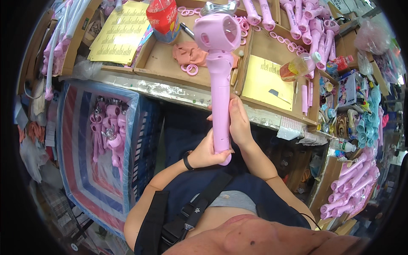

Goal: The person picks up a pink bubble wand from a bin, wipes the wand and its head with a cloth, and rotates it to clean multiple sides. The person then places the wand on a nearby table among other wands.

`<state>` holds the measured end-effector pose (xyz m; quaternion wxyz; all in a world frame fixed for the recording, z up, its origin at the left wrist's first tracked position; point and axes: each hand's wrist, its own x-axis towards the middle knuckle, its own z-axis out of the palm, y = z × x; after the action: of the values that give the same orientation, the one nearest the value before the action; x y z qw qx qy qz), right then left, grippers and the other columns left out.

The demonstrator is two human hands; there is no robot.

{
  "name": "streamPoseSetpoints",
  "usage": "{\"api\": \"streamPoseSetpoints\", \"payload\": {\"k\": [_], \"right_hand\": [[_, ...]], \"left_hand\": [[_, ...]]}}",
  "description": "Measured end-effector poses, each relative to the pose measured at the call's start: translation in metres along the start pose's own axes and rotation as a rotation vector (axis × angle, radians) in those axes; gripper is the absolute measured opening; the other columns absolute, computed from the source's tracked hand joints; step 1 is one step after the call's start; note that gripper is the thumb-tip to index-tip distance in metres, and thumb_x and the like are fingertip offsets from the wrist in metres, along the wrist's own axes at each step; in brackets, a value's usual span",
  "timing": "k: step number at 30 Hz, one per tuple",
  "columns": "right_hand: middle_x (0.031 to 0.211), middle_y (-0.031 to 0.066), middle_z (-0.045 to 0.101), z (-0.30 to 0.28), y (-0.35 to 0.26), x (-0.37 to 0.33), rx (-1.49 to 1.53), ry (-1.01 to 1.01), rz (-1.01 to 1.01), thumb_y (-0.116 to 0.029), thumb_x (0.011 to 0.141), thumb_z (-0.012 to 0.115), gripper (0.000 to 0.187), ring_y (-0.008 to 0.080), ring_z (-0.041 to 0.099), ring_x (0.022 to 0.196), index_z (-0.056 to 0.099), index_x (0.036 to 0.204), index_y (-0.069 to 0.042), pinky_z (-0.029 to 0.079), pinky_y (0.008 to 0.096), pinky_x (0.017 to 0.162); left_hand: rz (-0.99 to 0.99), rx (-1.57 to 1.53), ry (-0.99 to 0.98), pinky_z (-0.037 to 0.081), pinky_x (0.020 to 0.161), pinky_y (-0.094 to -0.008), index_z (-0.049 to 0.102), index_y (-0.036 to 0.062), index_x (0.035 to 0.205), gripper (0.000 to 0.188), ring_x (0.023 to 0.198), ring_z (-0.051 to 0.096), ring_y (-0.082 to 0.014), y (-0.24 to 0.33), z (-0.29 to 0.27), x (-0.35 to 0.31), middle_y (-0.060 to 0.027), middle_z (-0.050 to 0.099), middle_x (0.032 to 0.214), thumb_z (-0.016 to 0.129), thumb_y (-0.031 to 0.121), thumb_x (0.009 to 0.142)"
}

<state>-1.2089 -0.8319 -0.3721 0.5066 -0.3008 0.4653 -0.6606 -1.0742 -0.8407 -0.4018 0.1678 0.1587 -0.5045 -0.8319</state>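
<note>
A pink plastic toy wand point(220, 93) stands upright in front of me, its wide head with round openings at the top. A shiny silver piece point(216, 7) shows at the far end of the head. My left hand point(205, 151) is wrapped round the bottom of the handle, thumb across its front. Higher up, my right hand point(240, 123) is closed against the handle's right side; most of its fingers are hidden behind it. Beyond the wand, pink rings point(192, 69) and an orange cloth point(187, 53) lie in a cardboard tray point(159, 63).
At my left stands a blue basket point(146, 140) with a striped lining, holding several finished-looking wands point(112, 127). Yellow sheets point(265, 83), a red-labelled bottle point(163, 21) and a bottle of yellowish liquid point(299, 67) lie about the bench. More pink handles point(350, 187) fill a box at right.
</note>
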Motion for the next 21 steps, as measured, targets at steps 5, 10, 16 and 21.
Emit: {"api": "streamPoseSetpoints", "payload": {"k": [5, 10, 16, 21], "right_hand": [[0.100, 0.0120, 0.057, -0.001, -0.002, -0.003, -0.003, -0.026, -0.013, -0.035, 0.099, 0.034, 0.045, 0.0151, 0.060, 0.080, 0.036, 0.126, 0.001, 0.052, 0.0278, 0.070], [0.108, 0.0132, 0.056, -0.001, -0.009, -0.002, 0.167, -0.055, 0.044, -0.030, 0.097, 0.042, 0.043, 0.0165, 0.061, 0.087, 0.034, 0.128, 0.001, 0.051, 0.0283, 0.073], [0.110, 0.0168, 0.056, -0.012, -0.009, 0.011, 0.221, -0.067, 0.061, -0.025, 0.093, 0.052, 0.050, 0.0214, 0.063, 0.089, 0.033, 0.130, 0.001, 0.053, 0.0328, 0.076], [0.091, 0.0072, 0.058, -0.014, 0.003, 0.016, 0.106, -0.033, 0.068, -0.011, 0.083, 0.064, 0.047, 0.0138, 0.060, 0.075, 0.040, 0.122, 0.000, 0.050, 0.0270, 0.068]], "left_hand": [[-0.042, -0.243, -0.124, 0.051, 0.076, -0.0361, 0.033, 0.0028, 0.123, 0.057, 0.082, 0.061, -0.0212, 0.000, -0.007, -0.005, -0.0102, 0.055, 0.086, 0.063, 0.006, 0.075], [-0.138, -0.534, -0.314, 0.051, 0.073, -0.0369, 0.041, 0.0028, 0.114, 0.052, 0.076, 0.062, -0.0236, -0.006, -0.016, -0.005, -0.0106, 0.056, 0.081, 0.070, 0.013, 0.072], [-0.210, -0.572, -0.363, 0.051, 0.071, -0.0351, 0.042, 0.0027, 0.113, 0.052, 0.074, 0.062, -0.0229, -0.018, -0.022, -0.003, -0.0100, 0.056, 0.082, 0.071, 0.012, 0.070], [-0.264, -0.152, -0.120, 0.051, 0.072, -0.0332, 0.040, 0.0031, 0.118, 0.049, 0.078, 0.062, -0.0196, -0.020, -0.027, 0.001, -0.0072, 0.056, 0.086, 0.067, 0.014, 0.079]]}}
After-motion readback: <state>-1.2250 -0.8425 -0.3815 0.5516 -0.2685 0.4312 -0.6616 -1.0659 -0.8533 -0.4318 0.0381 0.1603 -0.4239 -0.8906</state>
